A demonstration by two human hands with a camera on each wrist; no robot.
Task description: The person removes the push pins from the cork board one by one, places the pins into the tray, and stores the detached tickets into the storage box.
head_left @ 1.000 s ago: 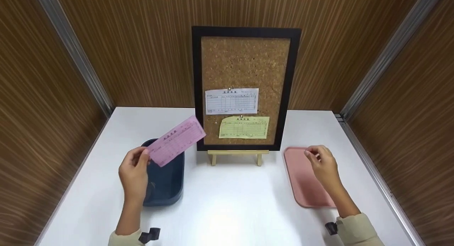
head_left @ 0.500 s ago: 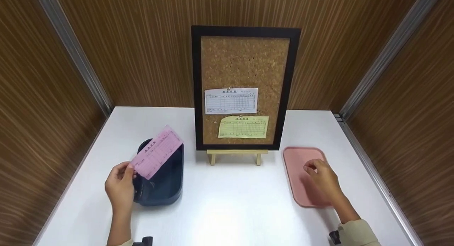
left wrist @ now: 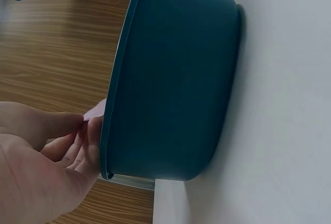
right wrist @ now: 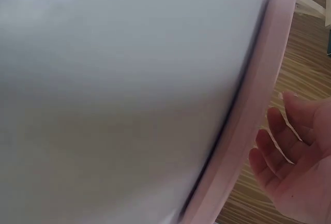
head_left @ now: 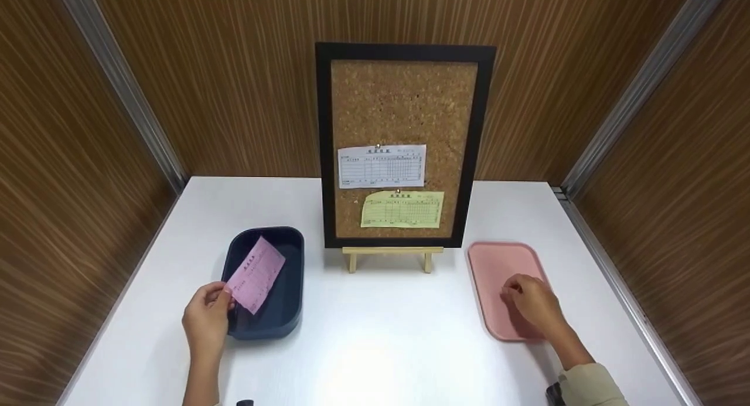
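A pink paper slip (head_left: 256, 275), printed as a form, is pinched by one end between the thumb and fingers of my left hand (head_left: 206, 313). It slants over the dark blue bin (head_left: 296, 312), partly below its rim. In the left wrist view, my left hand (left wrist: 57, 162) is right at the bin's rim, which hides most of the slip. My right hand (head_left: 534, 303) is over the pink tray (head_left: 492, 259), thumb and index fingertips close together. In the right wrist view, the fingers of my right hand (right wrist: 300, 151) curl beside the tray; I cannot tell whether they hold anything small.
A black-framed cork board (head_left: 404, 101) stands on a small wooden easel (head_left: 392, 251) at the back middle. A white slip (head_left: 382, 167) and a yellow slip (head_left: 402, 210) are pinned to it. Wood-grain walls (head_left: 176, 72) enclose the white table (head_left: 375, 330).
My left hand has moved down and left from beside the board, then slightly right, bringing the pink slip into the bin's area. My right hand has sunk lower over the pink tray.
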